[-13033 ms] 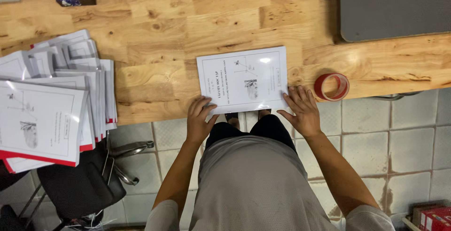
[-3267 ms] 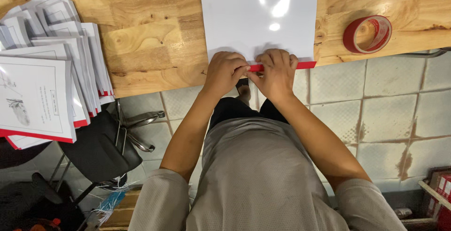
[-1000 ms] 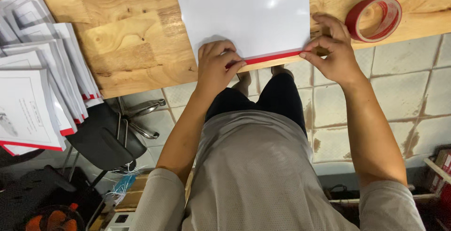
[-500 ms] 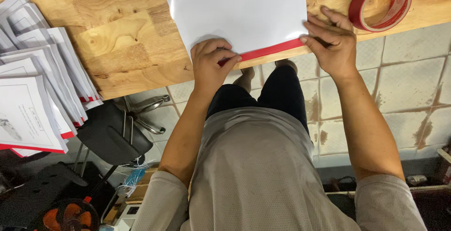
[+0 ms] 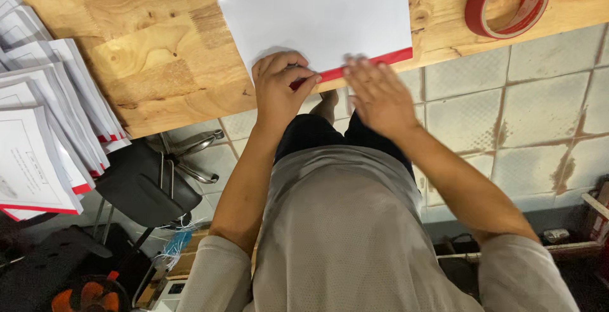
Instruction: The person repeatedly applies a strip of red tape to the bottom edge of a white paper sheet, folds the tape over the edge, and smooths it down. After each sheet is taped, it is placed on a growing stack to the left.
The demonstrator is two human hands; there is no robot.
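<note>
A white booklet (image 5: 317, 14) lies blank side up on the wooden table (image 5: 158, 52), its near edge bound with a strip of red tape (image 5: 380, 59). My left hand (image 5: 279, 87) presses its fingertips on the left end of the red strip at the table's edge. My right hand (image 5: 375, 93) lies flat with spread fingers, its fingertips on the middle of the strip. Neither hand grips anything.
A roll of red tape (image 5: 507, 2) lies on the table at the right. A fanned stack of white booklets with red spines (image 5: 44, 122) overhangs the table at the left. Below are a black chair (image 5: 143, 185) and a tiled floor (image 5: 507, 115).
My right hand has slid left along the red strip, from the booklet's right corner to near its middle. My left hand has stayed at the left end.
</note>
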